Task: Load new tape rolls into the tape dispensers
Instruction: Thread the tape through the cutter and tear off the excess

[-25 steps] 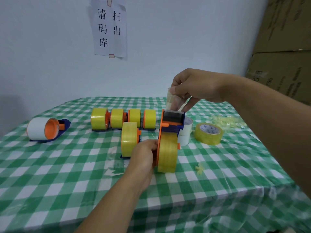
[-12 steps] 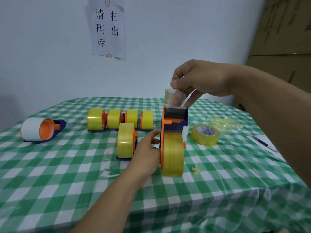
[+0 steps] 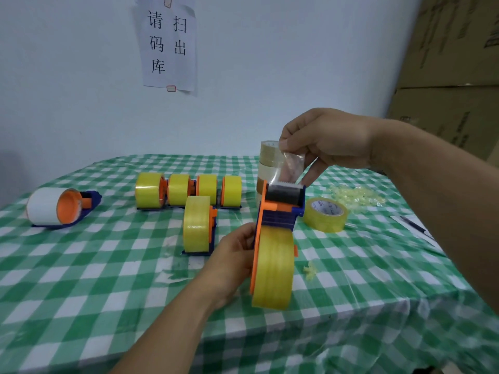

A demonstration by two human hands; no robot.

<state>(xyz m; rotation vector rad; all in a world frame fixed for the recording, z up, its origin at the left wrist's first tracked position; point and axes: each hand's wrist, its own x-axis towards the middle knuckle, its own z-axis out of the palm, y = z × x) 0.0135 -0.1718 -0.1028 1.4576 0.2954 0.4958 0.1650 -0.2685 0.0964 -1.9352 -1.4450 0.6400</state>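
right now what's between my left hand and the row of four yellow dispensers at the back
One more loaded dispenser stands there, close to the left hand, seen in the head view.

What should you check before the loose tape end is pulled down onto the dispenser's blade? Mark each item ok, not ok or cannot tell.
1. The yellow roll sits on the dispenser: ok.
2. The left grip steadies the dispenser's side: ok.
3. The right grip pinches the tape end above the blade: ok.
4. Tape threaded correctly past the roller: cannot tell.
5. Right fingers clear of the blade's teeth: cannot tell.
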